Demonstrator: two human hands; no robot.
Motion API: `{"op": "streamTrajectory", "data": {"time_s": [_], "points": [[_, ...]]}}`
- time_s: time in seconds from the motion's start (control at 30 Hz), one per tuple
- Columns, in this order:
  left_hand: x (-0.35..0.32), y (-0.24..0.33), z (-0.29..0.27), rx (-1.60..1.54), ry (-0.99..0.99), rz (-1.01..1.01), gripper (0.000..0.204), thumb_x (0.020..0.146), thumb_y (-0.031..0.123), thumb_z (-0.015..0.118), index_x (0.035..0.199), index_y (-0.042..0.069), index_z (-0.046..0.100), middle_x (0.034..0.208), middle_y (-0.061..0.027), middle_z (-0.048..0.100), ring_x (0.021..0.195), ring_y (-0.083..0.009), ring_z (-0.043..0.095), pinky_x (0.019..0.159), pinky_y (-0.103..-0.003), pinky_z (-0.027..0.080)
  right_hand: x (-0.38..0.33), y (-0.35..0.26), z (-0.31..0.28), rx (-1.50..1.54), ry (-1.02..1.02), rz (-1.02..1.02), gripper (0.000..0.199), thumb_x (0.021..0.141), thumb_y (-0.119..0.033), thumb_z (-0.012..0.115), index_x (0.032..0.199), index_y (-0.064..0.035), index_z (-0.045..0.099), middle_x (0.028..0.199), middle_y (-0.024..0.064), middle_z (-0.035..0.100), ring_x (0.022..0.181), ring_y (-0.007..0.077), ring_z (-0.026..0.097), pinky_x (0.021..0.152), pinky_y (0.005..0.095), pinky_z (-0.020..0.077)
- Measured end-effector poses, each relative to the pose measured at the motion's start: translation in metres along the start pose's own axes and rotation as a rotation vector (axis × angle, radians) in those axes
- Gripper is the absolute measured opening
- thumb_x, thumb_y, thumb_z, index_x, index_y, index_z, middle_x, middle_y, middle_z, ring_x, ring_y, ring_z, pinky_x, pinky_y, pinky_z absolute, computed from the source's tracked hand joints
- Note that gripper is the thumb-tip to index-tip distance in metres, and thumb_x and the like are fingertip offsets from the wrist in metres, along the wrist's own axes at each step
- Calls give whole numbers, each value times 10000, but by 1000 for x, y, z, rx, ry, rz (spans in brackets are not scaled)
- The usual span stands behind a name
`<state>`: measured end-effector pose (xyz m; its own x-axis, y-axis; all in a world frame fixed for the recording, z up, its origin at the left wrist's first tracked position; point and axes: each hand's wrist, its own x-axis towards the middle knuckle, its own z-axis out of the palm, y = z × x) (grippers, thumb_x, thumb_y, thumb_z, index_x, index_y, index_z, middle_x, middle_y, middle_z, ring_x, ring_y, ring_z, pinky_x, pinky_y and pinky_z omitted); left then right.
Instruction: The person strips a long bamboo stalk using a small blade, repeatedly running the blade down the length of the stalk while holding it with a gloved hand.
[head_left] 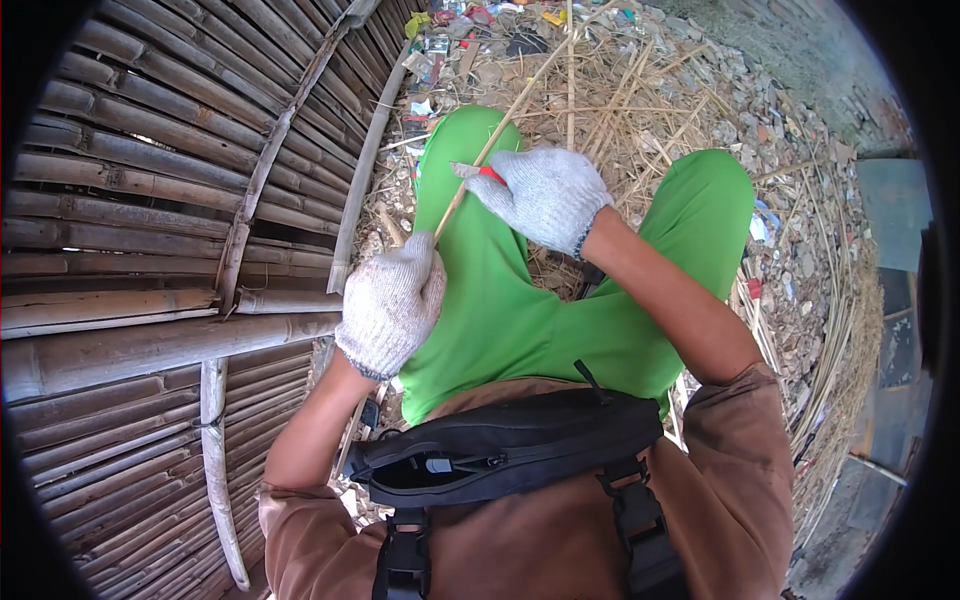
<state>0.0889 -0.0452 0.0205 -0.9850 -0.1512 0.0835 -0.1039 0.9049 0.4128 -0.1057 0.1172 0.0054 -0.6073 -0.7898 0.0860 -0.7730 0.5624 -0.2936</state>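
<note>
A long, thin bamboo strip [528, 92] slants over my left knee toward the far litter. My left hand [393, 305], in a white knitted glove, is closed around its near end. In the same kind of glove, my right hand [555, 195] grips a small knife [488, 174] with a red handle. The knife's short blade lies against the strip, just above my left knee. Most of the handle is hidden in my right hand. Green trousers [480, 270] cover my spread knees below both hands.
A bamboo-slat wall [150, 190] stands close on my left. Straw, loose strips [625, 95] and bits of litter cover the ground ahead. More long strips [825, 390] lie to my right. A black waist bag [520, 445], partly unzipped, rests across my lap.
</note>
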Motion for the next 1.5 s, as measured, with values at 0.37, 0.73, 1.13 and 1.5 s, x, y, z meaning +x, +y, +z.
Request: {"op": "streamTrajectory", "data": {"time_s": [0.37, 0.73, 1.13, 1.5], "points": [[-4, 0, 4, 37, 36, 60, 111, 988, 139, 647, 983, 42, 594, 736, -238, 643, 690, -452, 683, 617, -541, 550, -1, 8, -1, 11, -32, 51, 690, 1086, -655, 403, 911, -99, 773, 822, 227, 753, 792, 422, 753, 745, 556, 609], [-2, 1, 4, 83, 32, 69, 114, 990, 144, 643, 1029, 48, 597, 750, -233, 645, 701, -459, 683, 627, -540, 551, -4, 5, 5, 5, 19, 22, 688, 1091, -654, 399, 880, -96, 741, 784, 222, 743, 773, 412, 754, 750, 533, 604], [-26, 3, -12, 128, 3, 72, 126, 981, 127, 649, 1066, 45, 602, 730, -238, 639, 693, -470, 677, 623, -553, 546, -6, 2, 4, 12, 44, 11, 616, 1084, -634, 459, 918, -100, 717, 826, 204, 746, 793, 403, 754, 695, 552, 596], [-80, 6, -40, 108, -98, -25, 144, 974, 121, 652, 1081, 44, 592, 720, -229, 633, 691, -466, 679, 613, -543, 538, -6, 8, 4, 2, 13, 46, 632, 1088, -628, 427, 954, -92, 733, 871, 208, 759, 836, 421, 752, 771, 557, 600]]}}
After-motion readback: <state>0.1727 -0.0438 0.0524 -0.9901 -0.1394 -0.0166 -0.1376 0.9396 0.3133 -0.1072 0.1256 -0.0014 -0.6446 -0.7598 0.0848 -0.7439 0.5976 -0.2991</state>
